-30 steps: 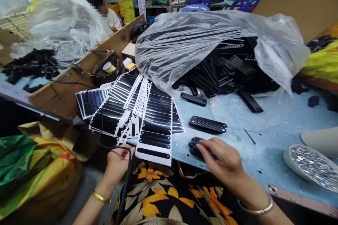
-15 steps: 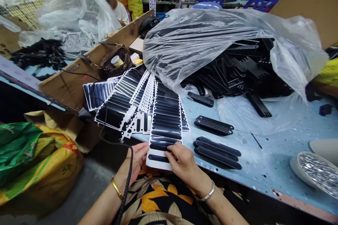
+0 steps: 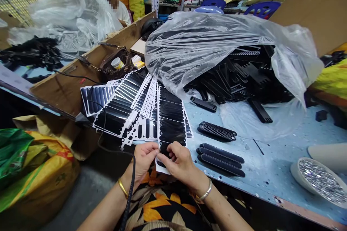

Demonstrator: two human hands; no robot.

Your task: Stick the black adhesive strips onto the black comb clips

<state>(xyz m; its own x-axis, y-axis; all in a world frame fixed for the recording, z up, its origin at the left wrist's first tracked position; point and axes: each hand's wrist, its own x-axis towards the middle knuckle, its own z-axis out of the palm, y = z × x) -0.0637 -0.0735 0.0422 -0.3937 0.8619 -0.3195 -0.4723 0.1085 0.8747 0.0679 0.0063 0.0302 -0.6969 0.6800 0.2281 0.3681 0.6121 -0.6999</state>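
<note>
A white sticker sheet (image 3: 170,122) with rows of black oblong stickers hangs over the near table edge. My left hand (image 3: 143,158) pinches its lower left edge. My right hand (image 3: 180,162) is closed in a pinch on a black sticker at the sheet's lower end. More sticker sheets (image 3: 119,104) fan out to the left. Right of my hands lie three black oblong plastic bars (image 3: 221,155) side by side, and behind them a black mesh grille piece (image 3: 217,131).
A clear plastic bag (image 3: 206,43) covers a heap of black plastic parts (image 3: 244,75) at the back. A bowl of shiny bits (image 3: 321,177) stands at the right. A brown handbag (image 3: 116,65), a cardboard divider (image 3: 67,86), a black cable (image 3: 130,187) and a seated person (image 3: 114,3) are on the left.
My right hand left the black bars on the table and came to the sticker sheet. Both hands now pinch the sheet's lower end.
</note>
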